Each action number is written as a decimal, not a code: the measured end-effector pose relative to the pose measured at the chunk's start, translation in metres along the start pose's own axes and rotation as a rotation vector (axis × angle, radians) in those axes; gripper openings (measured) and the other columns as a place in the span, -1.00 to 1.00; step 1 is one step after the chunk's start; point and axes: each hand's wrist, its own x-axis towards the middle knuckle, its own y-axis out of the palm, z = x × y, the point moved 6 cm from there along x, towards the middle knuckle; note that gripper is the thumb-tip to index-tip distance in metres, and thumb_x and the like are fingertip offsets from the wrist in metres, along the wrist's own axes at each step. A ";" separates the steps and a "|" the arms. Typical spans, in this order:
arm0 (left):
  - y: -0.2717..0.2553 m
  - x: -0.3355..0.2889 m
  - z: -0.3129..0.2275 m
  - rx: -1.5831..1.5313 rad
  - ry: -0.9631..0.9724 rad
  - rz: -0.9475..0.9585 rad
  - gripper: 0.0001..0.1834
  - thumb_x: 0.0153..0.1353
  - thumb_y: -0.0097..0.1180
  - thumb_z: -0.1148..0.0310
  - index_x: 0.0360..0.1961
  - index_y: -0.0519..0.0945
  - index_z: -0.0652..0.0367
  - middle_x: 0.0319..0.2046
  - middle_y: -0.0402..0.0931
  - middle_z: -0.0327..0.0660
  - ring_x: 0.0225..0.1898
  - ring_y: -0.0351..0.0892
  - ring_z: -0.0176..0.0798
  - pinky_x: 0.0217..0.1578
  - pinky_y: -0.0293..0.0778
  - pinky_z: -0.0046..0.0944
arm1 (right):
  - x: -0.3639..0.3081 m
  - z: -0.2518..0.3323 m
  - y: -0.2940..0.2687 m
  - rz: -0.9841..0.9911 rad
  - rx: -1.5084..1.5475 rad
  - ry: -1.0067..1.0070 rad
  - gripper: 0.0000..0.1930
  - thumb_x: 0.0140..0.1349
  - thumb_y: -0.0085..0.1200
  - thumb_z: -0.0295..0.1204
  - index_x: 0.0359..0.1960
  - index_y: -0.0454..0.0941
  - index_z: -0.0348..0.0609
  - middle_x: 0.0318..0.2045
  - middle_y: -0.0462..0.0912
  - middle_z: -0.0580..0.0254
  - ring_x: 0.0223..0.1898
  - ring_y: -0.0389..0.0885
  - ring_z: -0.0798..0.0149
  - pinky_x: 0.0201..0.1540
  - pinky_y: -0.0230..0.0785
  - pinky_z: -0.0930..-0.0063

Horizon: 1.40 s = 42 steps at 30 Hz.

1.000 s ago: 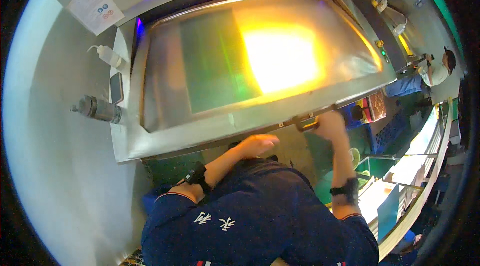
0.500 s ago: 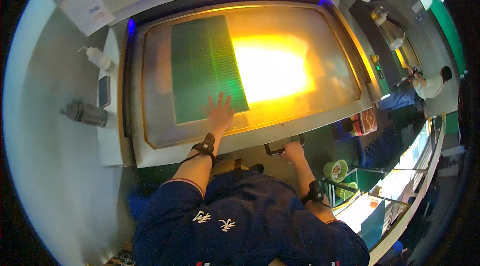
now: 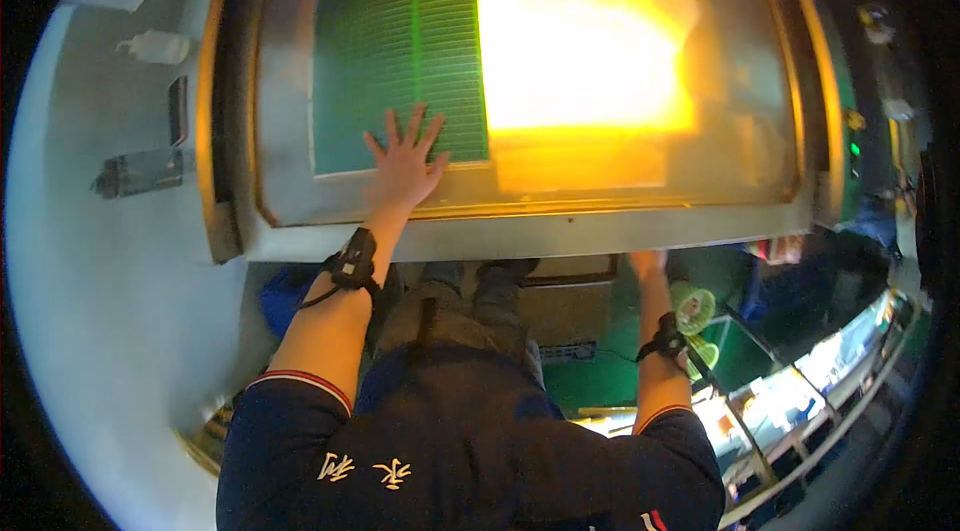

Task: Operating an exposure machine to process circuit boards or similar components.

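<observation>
A green rectangular panel [image 3: 365, 41] with fine parallel lines lies on the left part of a broad framed bed [image 3: 560, 166]. My left hand [image 3: 408, 166] is at the panel's near edge, fingers spread and palm down. It seems to rest partly on the panel and partly on the bed. My right hand [image 3: 648, 263] is at the front edge of the machine, farther right. Its fingers are hidden by that edge, so what they touch cannot be seen. Below the edge, left of this hand, is a dark bar handle [image 3: 570, 283].
Glaring yellow-white light [image 3: 580, 41] covers the bed's middle right. On the left ledge are a white squeeze bottle [image 3: 158, 47], a dark phone [image 3: 178, 111] and a dark clear bottle [image 3: 140, 173]. Green baskets [image 3: 692, 309] and a metal rack [image 3: 790, 406] stand at lower right.
My right hand has left the dark handle and moved right, to the machine's front edge. My left hand stays spread at the panel's near edge. The whole view has shifted and turned.
</observation>
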 end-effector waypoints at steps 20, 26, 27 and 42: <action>-0.004 -0.013 0.002 -0.033 0.020 -0.096 -0.29 0.30 -0.03 -0.11 0.45 0.11 -0.44 0.53 -0.19 -0.37 0.51 -0.32 0.24 0.28 -0.37 0.65 | -0.064 -0.005 -0.018 0.153 0.450 0.373 -0.76 0.15 0.09 -0.45 -0.14 0.60 -0.22 -0.28 0.68 -0.05 -0.26 0.63 -0.14 -0.16 0.46 0.07; -0.005 -0.010 -0.002 -0.067 0.009 -0.083 -0.33 0.35 -0.13 -0.17 0.46 0.09 -0.45 0.53 -0.21 -0.38 0.51 -0.32 0.24 0.28 -0.36 0.65 | -0.323 -0.008 0.018 0.093 1.535 1.142 -0.57 -0.01 0.00 -0.56 -0.01 0.50 -0.26 -0.38 0.60 0.22 -0.45 0.57 0.24 -0.44 0.42 0.37; -0.003 -0.012 0.004 -0.052 0.005 -0.064 -0.33 0.36 -0.17 -0.18 0.46 0.08 -0.44 0.53 -0.22 -0.38 0.51 -0.32 0.23 0.29 -0.36 0.65 | -0.337 0.002 -0.014 -0.043 1.591 1.161 -0.54 -0.03 0.03 -0.56 0.01 0.47 -0.27 -0.36 0.60 0.22 -0.44 0.57 0.23 -0.43 0.43 0.36; -0.026 -0.028 0.004 -1.016 0.181 0.444 -0.01 0.20 0.09 -0.25 0.51 -0.07 -0.14 0.53 -0.20 -0.17 0.52 -0.24 0.08 0.43 -0.25 0.26 | -0.110 0.017 -0.289 0.082 0.270 -0.069 -0.36 -0.03 0.12 -0.69 0.18 0.51 0.05 -0.08 0.68 0.03 -0.11 0.67 -0.03 -0.07 0.53 0.18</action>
